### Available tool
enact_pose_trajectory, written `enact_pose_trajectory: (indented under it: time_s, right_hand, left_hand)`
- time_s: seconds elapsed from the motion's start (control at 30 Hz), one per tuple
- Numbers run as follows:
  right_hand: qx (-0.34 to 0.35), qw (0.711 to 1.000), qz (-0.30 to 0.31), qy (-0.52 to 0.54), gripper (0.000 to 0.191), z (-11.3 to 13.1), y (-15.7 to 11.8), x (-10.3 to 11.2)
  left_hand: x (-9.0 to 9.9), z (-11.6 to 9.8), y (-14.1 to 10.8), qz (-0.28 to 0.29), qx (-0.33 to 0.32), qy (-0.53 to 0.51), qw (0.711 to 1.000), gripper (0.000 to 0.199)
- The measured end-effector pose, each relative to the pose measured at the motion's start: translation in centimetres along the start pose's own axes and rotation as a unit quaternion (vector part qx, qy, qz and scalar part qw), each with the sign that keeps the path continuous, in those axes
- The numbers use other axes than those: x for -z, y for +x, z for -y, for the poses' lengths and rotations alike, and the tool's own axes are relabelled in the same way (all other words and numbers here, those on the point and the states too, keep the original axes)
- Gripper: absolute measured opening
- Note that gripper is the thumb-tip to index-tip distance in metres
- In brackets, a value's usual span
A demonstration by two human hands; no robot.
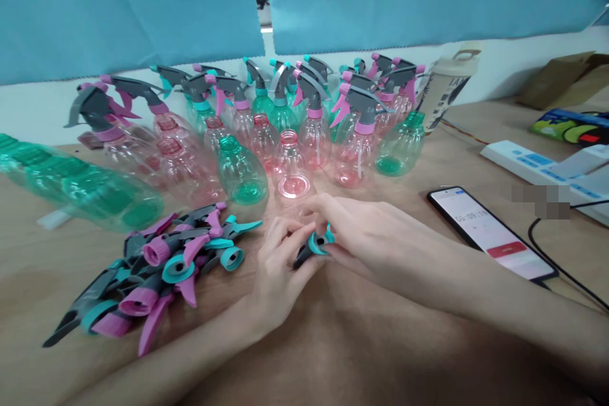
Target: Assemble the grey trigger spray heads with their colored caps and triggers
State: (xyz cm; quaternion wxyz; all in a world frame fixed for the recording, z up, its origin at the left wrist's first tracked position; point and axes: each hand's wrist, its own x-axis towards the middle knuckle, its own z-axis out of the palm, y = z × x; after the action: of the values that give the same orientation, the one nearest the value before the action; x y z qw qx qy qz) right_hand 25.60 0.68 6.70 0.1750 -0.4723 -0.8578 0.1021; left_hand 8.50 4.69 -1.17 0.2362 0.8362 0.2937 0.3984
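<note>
My left hand (280, 266) is closed around the dark body of a spray head (320, 241) with a teal collar. At that collar, the fingers of my right hand (352, 231) are bent and pressed together; whether they pinch a small part is hidden. A clear pink bottle (292, 168) without a head stands just beyond my hands, beside an open green bottle (242, 171). Left of my left hand lies a pile of loose spray heads (178, 269) in grey, pink and teal.
Several bottles with spray heads (365, 129) stand behind. Green bottles (80, 184) lie at the left. To the right are a phone (495, 231), a power strip (542, 168), a tumbler (445, 92) and a brown bag (561, 79). A black cable (552, 260) curves past the phone.
</note>
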Motion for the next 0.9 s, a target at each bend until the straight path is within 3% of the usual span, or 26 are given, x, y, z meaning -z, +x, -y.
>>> enact_pose_trajectory:
  time_s: [0.3, 0.47, 0.7, 0.9]
  right_hand:
    - [0.017, 0.999, 0.031, 0.019, 0.020, -0.2, -0.4, 1.0]
    - [0.040, 0.998, 0.036, 0.020, 0.026, -0.4, -0.3, 1.4]
    - [-0.011, 1.000, -0.009, -0.026, 0.027, 0.0, -0.7, 1.0]
    - [-0.003, 1.000, -0.006, -0.007, 0.022, -0.2, -0.6, -0.1]
  left_hand:
    - [0.2, -0.1, 0.4, 0.120, -0.031, -0.022, 0.992, 0.018]
    - [0.2, -0.3, 0.5, 0.097, -0.042, -0.019, 0.994, 0.012]
    - [0.1, -0.1, 0.0, 0.048, -0.071, -0.001, 0.996, 0.028]
    - [0.1, -0.1, -0.1, 0.026, -0.050, 0.027, 0.998, 0.021]
